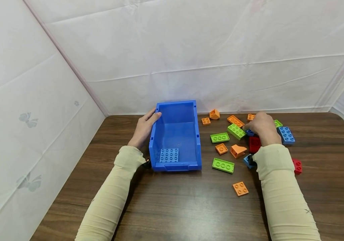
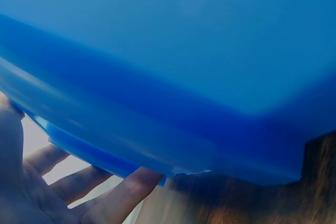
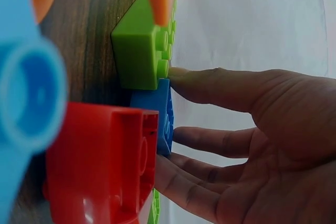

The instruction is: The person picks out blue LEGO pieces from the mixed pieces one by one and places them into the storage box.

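In the head view, the bin (image 1: 178, 137) stands on the table (image 1: 175, 207), a light blue plate (image 1: 169, 155) in its near left corner. The left hand (image 1: 144, 130) grips the bin's left wall, thumb over the rim. The right hand (image 1: 263, 127) reaches down among loose bricks, over a dark blue brick (image 1: 249, 133) (mostly hidden there) between a green brick (image 1: 236, 131) and a red brick (image 1: 254, 144). An orange plate (image 1: 240, 188) lies nearest the camera.

In the left wrist view, the bin fills most of the picture, the left hand at its edge.

In the right wrist view, the right hand's thumb and fingers are spread about the dark blue brick, thumb tip by the green brick; I cannot tell how firmly they touch.
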The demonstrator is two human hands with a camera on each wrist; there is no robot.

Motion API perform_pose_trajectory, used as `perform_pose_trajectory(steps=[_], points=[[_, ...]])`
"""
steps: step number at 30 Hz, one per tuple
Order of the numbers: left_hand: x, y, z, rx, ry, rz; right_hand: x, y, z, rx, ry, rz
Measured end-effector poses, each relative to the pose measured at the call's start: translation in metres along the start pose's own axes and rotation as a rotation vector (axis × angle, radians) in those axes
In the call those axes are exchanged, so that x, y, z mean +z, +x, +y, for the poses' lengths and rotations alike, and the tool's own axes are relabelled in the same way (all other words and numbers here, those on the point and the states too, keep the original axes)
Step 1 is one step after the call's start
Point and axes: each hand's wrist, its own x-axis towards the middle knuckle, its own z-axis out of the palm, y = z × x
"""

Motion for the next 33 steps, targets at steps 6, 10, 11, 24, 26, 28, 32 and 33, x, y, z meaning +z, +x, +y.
perform_pose_trajectory(steps=[6, 10, 11, 24, 26, 28, 32, 33], points=[[-0.003, 0.013, -0.019, 0.005, -0.006, 0.009, 0.0, -0.001, -0.001, -0.018, -0.006, -0.011], [-0.004, 0.015, -0.022, 0.021, 0.003, 0.015, 0.0, -0.002, -0.002, -0.023, -0.007, -0.016], [-0.004, 0.014, -0.022, 0.023, 0.004, 0.016, 0.0, -0.002, -0.002, -0.023, -0.008, -0.018], [-0.004, 0.012, -0.022, 0.028, 0.0, 0.017, -0.001, -0.001, -0.004, -0.025, -0.015, -0.054], [-0.004, 0.012, -0.022, 0.027, 0.003, 0.017, -0.002, -0.001, -0.005, -0.021, -0.015, -0.059], [-0.004, 0.012, -0.022, 0.026, 0.005, 0.018, -0.003, -0.002, -0.006, -0.025, -0.013, -0.06], [-0.004, 0.013, -0.022, 0.024, 0.011, 0.023, -0.008, -0.004, -0.01, -0.055, 0.004, -0.058], [-0.005, 0.013, -0.023, 0.024, 0.01, 0.024, -0.009, -0.005, -0.011, -0.063, 0.01, -0.058]])
